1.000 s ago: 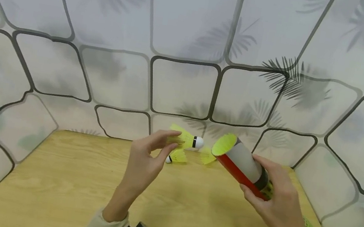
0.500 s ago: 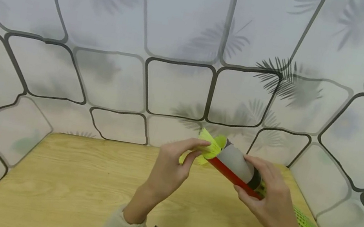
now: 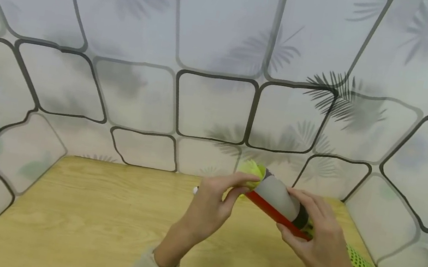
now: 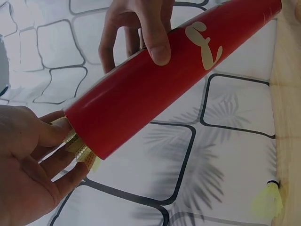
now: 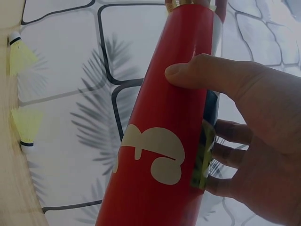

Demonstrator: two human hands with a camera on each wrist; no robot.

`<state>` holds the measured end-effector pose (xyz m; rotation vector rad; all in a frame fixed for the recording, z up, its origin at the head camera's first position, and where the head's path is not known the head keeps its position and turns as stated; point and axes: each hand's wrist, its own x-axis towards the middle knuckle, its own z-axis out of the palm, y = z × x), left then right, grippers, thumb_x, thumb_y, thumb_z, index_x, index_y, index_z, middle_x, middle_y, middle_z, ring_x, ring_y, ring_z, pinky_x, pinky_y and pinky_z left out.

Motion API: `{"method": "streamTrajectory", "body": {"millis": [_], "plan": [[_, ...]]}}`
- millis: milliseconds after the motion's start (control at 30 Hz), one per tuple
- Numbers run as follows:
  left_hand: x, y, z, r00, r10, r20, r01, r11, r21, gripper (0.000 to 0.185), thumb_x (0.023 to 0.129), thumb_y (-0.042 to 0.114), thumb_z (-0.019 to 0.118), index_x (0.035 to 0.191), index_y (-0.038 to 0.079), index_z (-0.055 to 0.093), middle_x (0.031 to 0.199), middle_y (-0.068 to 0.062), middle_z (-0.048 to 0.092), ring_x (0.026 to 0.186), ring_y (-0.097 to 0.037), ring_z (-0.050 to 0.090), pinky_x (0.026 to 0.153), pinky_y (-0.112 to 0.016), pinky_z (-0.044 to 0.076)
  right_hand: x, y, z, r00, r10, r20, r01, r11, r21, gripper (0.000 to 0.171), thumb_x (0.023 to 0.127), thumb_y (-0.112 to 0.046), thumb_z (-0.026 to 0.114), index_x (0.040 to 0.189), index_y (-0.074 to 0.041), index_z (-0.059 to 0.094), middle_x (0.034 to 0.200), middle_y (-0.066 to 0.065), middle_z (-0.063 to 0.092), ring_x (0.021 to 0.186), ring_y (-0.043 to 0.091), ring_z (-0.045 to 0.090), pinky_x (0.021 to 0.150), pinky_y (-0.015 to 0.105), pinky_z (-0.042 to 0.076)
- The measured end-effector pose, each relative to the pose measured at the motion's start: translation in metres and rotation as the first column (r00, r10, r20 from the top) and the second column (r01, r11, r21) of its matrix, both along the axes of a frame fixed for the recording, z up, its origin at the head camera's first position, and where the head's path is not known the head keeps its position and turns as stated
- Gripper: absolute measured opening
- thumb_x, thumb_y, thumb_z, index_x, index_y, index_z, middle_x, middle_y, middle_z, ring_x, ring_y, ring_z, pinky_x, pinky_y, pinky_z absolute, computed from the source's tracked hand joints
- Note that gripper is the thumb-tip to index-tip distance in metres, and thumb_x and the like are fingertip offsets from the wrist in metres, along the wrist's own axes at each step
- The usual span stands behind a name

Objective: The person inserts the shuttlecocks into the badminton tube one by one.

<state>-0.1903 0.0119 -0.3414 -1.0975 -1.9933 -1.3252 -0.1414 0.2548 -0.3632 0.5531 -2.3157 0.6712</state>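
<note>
Head view: shuttlecock tube (image 3: 282, 203), red and grey, held tilted above the tabletop (image 3: 79, 215). Right hand (image 3: 316, 243) fingers curl round its middle. Left hand (image 3: 213, 203) fingers pinch a yellow shuttlecock (image 3: 253, 171) at the tube's mouth. Likely light, stiff, crushable; grip mid-barrel.

The shuttlecock (image 3: 251, 175) at the tube (image 3: 283, 203) mouth is mostly hidden by the left hand (image 3: 216, 201); its cork cannot be seen.

We see a red-and-grey cardboard shuttlecock tube (image 3: 282, 203) tilted above the worktop's right rear, a yellow plastic shuttlecock (image 3: 253, 171) half inside its mouth.
</note>
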Motion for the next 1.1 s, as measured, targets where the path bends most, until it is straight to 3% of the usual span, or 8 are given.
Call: {"method": "streamTrajectory", "body": {"millis": [233, 333, 567, 767, 867, 967, 1033, 1100], "plan": [[0.003, 0.001, -0.009, 0.997, -0.03, 0.068, 0.032, 0.999, -0.027, 0.036, 0.101, -0.002, 0.061, 0.134, 0.011, 0.065, 0.1, -0.007, 0.076, 0.071, -0.005, 0.061, 0.069, -0.02, 0.052, 0.0, -0.001, -0.003, 1.0, -0.014, -0.004, 0.014, 0.999, 0.038, 0.082, 0.067, -0.004, 0.094, 0.141, -0.016, 0.06, 0.133, 0.004, 0.061, 0.117, 0.023, 0.056, 0.087, 0.02, 0.048], [0.002, 0.002, -0.01, 0.996, -0.054, 0.073, 0.057, 0.997, -0.044, 0.039, 0.102, -0.002, 0.058, 0.138, 0.012, 0.061, 0.103, -0.009, 0.077, 0.072, -0.003, 0.064, 0.071, -0.019, 0.052, -0.001, 0.0, -0.004, 1.0, -0.01, -0.01, 0.01, 0.999, 0.046, 0.082, 0.066, -0.004, 0.094, 0.14, -0.015, 0.061, 0.132, 0.005, 0.062, 0.115, 0.024, 0.057, 0.088, 0.015, 0.046], [-0.003, 0.009, -0.009, 0.983, -0.141, 0.12, 0.153, 0.983, -0.097, 0.042, 0.108, -0.001, 0.046, 0.147, 0.014, 0.052, 0.113, -0.012, 0.074, 0.046, 0.0, 0.028, 0.055, -0.017, 0.036, -0.001, 0.005, -0.003, 1.0, 0.0, -0.023, 0.001, 0.999, 0.039, 0.083, 0.064, -0.001, 0.093, 0.14, -0.013, 0.061, 0.13, 0.005, 0.063, 0.115, 0.024, 0.057, 0.095, 0.004, 0.033], [-0.005, 0.012, -0.014, 0.969, -0.188, 0.158, 0.205, 0.974, -0.098, 0.042, 0.11, 0.003, 0.043, 0.148, 0.016, 0.05, 0.117, -0.011, 0.072, 0.043, 0.002, 0.023, 0.05, -0.016, 0.034, 0.002, 0.009, -0.004, 1.0, 0.005, -0.025, -0.004, 0.999, 0.044, 0.087, 0.06, 0.0, 0.095, 0.14, -0.014, 0.061, 0.129, 0.006, 0.063, 0.114, 0.025, 0.056, 0.094, 0.004, 0.033], [-0.005, 0.008, -0.016, 0.969, -0.19, 0.158, 0.202, 0.977, -0.065, 0.04, 0.109, 0.003, 0.046, 0.147, 0.016, 0.052, 0.12, -0.01, 0.072, 0.055, 0.006, 0.046, 0.062, -0.013, 0.045, 0.001, 0.008, -0.004, 1.0, 0.017, -0.021, -0.016, 0.999, 0.042, 0.088, 0.06, -0.001, 0.095, 0.14, -0.014, 0.062, 0.13, 0.006, 0.063, 0.114, 0.023, 0.056, 0.093, 0.003, 0.034], [-0.005, 0.001, -0.02, 0.973, -0.186, 0.137, 0.189, 0.982, -0.009, 0.04, 0.106, 0.001, 0.054, 0.144, 0.013, 0.056, 0.121, -0.008, 0.073, 0.091, -0.002, 0.069, 0.087, -0.019, 0.055, -0.002, 0.005, -0.004, 0.999, 0.032, -0.014, -0.031, 0.999, 0.032, 0.087, 0.061, -0.001, 0.095, 0.14, -0.014, 0.061, 0.13, 0.005, 0.063, 0.114, 0.021, 0.056, 0.093, 0.004, 0.035], [-0.007, -0.006, -0.023, 0.977, -0.182, 0.111, 0.179, 0.983, 0.037, 0.04, 0.103, -0.001, 0.059, 0.141, 0.01, 0.058, 0.121, -0.007, 0.073, 0.116, -0.011, 0.067, 0.1, -0.03, 0.054, -0.003, 0.004, -0.004, 0.999, 0.037, -0.009, -0.037, 0.999, 0.022, 0.087, 0.062, 0.0, 0.095, 0.141, -0.013, 0.06, 0.13, 0.005, 0.063, 0.113, 0.021, 0.056, 0.094, 0.004, 0.034], [-0.011, -0.014, -0.026, 0.984, -0.157, 0.087, 0.152, 0.986, 0.066, 0.039, 0.1, -0.003, 0.062, 0.138, 0.008, 0.06, 0.119, -0.007, 0.074, 0.118, -0.015, 0.067, 0.101, -0.033, 0.054, -0.004, 0.004, -0.003, 0.999, 0.034, -0.01, -0.034, 0.999, 0.019, 0.087, 0.062, 0.0, 0.094, 0.14, -0.011, 0.059, 0.13, 0.005, 0.063, 0.112, 0.021, 0.056, 0.094, 0.004, 0.034]]}}
